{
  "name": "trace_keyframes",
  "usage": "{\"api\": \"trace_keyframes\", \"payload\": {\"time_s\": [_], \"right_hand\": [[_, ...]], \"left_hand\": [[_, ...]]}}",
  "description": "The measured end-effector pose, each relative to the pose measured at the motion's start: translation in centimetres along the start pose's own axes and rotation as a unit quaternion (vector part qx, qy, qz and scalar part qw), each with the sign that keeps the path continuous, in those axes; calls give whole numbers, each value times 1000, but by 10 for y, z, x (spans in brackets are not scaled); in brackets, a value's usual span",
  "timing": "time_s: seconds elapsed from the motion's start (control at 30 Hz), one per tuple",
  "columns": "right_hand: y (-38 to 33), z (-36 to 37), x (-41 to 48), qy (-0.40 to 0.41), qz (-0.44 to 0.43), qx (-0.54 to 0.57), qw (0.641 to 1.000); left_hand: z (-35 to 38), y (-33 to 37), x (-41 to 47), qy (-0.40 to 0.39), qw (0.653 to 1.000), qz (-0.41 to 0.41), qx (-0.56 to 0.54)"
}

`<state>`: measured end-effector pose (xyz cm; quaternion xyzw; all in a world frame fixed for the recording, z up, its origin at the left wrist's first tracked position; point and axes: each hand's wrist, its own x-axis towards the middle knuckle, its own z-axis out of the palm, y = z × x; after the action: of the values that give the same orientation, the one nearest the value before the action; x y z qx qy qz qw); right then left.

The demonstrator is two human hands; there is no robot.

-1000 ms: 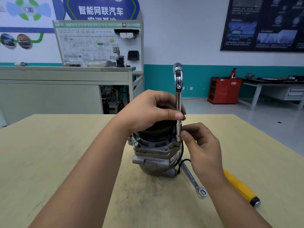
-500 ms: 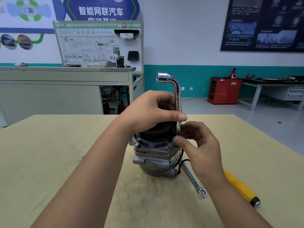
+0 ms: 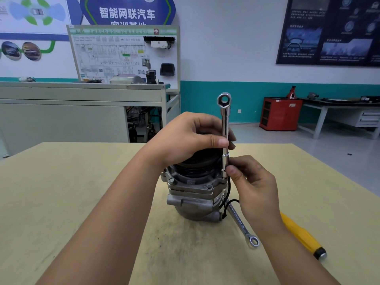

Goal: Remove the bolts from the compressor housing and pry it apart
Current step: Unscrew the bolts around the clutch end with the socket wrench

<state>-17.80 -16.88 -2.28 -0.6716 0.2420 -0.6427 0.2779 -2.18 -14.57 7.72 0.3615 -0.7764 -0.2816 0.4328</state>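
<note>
A grey aluminium compressor housing (image 3: 191, 200) stands upright on the table, its black pulley on top. My left hand (image 3: 189, 138) grips the pulley from above, thumb against the wrench shaft. A chrome L-shaped socket wrench (image 3: 225, 128) stands vertical on a bolt at the housing's right flange, its bent end facing me. My right hand (image 3: 249, 182) pinches the wrench's lower shaft between thumb and fingers. A bolt head (image 3: 170, 180) shows on the left flange, another bolt head (image 3: 208, 187) at the front.
A ratchet spanner (image 3: 241, 225) lies on the wooden table (image 3: 72, 192) right of the housing, partly under my right wrist. A yellow-handled screwdriver (image 3: 302, 235) lies further right. A black cable (image 3: 229, 204) hangs from the housing. Workbenches and a red cabinet (image 3: 279, 114) stand behind.
The wrench has turned on the bolt: its bent end pointed left half a second ago and now faces me. My right fingers have shifted on the shaft; my left hand stays on the pulley.
</note>
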Motion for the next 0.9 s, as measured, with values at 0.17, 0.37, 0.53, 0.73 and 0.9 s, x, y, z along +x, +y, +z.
{"api": "trace_keyframes", "payload": {"time_s": [0.17, 0.37, 0.53, 0.73, 0.9], "right_hand": [[-2, -1, 0, 10, -23, -23, 999], [-1, 0, -2, 13, 6, -20, 1000], [0, 2, -3, 7, 5, -38, 999], [0, 2, -5, 14, -4, -47, 999], [-3, 3, -2, 13, -31, -51, 998]], "left_hand": [[1, 1, 0, 23, 999, -9, 24], [3, 3, 0, 42, 998, -10, 44], [4, 3, 1, 43, 998, -2, 46], [1, 1, 0, 16, 1000, 1, 18], [2, 0, -1, -1, 1000, 0, -22]]}}
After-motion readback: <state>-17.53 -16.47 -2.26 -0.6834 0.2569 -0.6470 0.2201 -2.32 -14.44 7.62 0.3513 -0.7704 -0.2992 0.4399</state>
